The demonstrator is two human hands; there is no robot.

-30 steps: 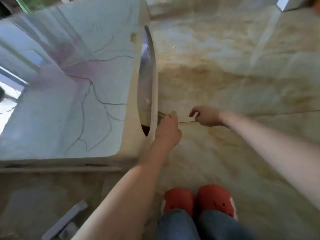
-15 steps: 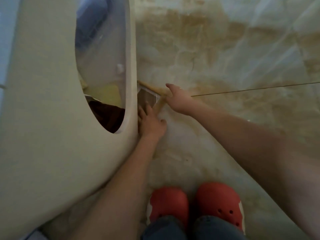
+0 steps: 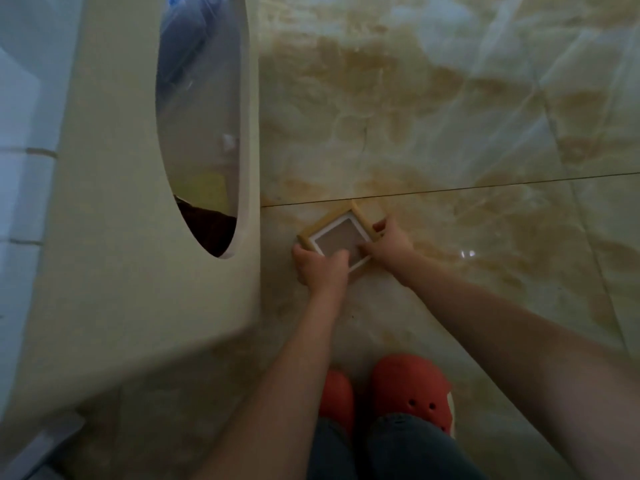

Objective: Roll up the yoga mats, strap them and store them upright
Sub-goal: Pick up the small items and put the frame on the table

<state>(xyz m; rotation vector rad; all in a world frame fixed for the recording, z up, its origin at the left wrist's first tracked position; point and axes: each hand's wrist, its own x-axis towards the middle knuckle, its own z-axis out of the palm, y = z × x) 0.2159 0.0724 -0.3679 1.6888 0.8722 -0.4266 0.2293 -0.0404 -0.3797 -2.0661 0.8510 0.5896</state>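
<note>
No yoga mat or strap shows in the head view. A small wooden picture frame [image 3: 337,235] with a white inner border lies flat on the marble floor [image 3: 450,133], just right of the cream table base [image 3: 114,237]. My left hand [image 3: 320,268] grips the frame's near left corner. My right hand [image 3: 386,239] holds its right edge, fingers curled over the wood.
The cream table base has an oval cut-out [image 3: 201,133] with dark and yellow things inside. My red clogs [image 3: 408,389] stand on the floor below my arms. A tile joint [image 3: 485,185] runs across the floor behind the frame.
The frame was standing tucked against the table base; both hands have drawn it out to the right and it now lies flat on the floor. The camera has dropped closer.
</note>
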